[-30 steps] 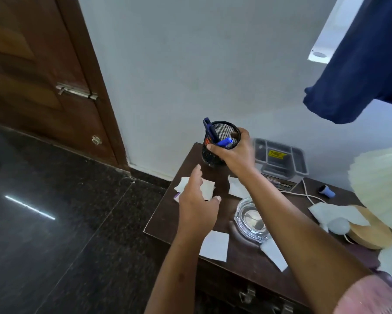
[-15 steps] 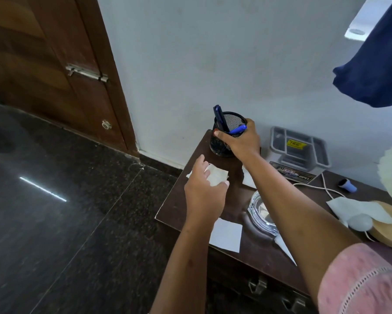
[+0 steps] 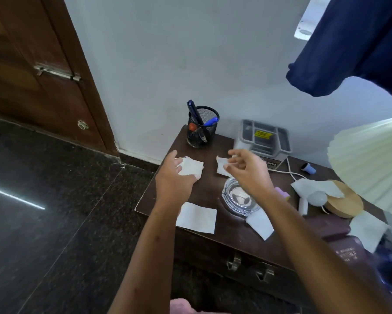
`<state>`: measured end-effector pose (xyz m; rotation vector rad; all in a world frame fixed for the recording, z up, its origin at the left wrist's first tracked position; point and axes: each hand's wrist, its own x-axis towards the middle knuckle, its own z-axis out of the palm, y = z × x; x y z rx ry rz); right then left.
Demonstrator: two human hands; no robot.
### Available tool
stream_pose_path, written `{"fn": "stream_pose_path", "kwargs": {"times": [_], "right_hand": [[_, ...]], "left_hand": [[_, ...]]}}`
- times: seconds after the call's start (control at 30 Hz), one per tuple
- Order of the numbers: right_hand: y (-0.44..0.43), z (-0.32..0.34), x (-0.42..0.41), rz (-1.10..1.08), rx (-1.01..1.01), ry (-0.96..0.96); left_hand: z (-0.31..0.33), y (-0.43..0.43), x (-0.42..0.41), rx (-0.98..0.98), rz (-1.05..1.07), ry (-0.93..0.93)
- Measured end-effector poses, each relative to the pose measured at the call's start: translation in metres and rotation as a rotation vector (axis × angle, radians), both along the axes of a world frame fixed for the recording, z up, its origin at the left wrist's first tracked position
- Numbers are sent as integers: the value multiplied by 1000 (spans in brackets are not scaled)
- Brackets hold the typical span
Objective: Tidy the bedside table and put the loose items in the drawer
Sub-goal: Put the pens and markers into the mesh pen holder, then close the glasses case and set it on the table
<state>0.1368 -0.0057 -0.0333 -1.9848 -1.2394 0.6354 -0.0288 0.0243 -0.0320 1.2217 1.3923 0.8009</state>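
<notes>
The dark wooden bedside table (image 3: 165, 186) holds several loose white paper squares. My left hand (image 3: 172, 180) rests on the paper square (image 3: 191, 166) at the table's left side, thumb and fingers closing round its edges. My right hand (image 3: 247, 171) hovers with loosely curled, parted fingers over a second paper piece (image 3: 221, 169), holding nothing. The black mesh pen holder (image 3: 201, 129) stands free at the back left corner with blue pens in it. Two more papers (image 3: 197, 217) (image 3: 259, 223) lie near the front edge. The drawer front (image 3: 247, 266) below, with metal handles, is closed.
A glass ashtray (image 3: 238, 198) sits under my right wrist. A grey organiser (image 3: 265, 137), white cable (image 3: 290, 169), small blue cap (image 3: 308, 168), bulb (image 3: 317, 197), pink item (image 3: 282, 192) and pleated lamp (image 3: 371, 164) fill the right side. Navy cloth (image 3: 360, 41) hangs above. A door (image 3: 38, 71) stands left.
My right hand has let go of the pen holder and drawn back over the second paper. My left hand has settled onto the left paper square.
</notes>
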Motion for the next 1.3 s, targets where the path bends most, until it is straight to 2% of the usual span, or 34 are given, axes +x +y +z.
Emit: {"fn": "stream_pose_path", "kwargs": {"times": [0.13,0.2,0.43,0.67,0.9,1.0,1.13,1.3], "right_hand": [[-35,-9,0,122,-151,-149],[-48,-10,6,114,-167,-200],[-95,-1,50,5,-238,-189],[-166,20,112,0,-451,-161],[-241,29,157,-282,-443,-178],[-245,15,156,-226,-485,-243],[-229,-6,149,-114,-608,-502],[-213,-17,153,-112,-625,-402]], "left_hand": [[-1,-6,-5,25,-40,116],[-2,-10,-4,42,-87,142],[6,-20,12,151,-276,265],[13,-49,59,265,-455,302],[7,-93,111,405,-706,351],[1,-112,125,382,-817,320],[-10,-123,130,438,-919,424],[-21,-135,131,416,-973,550]]}}
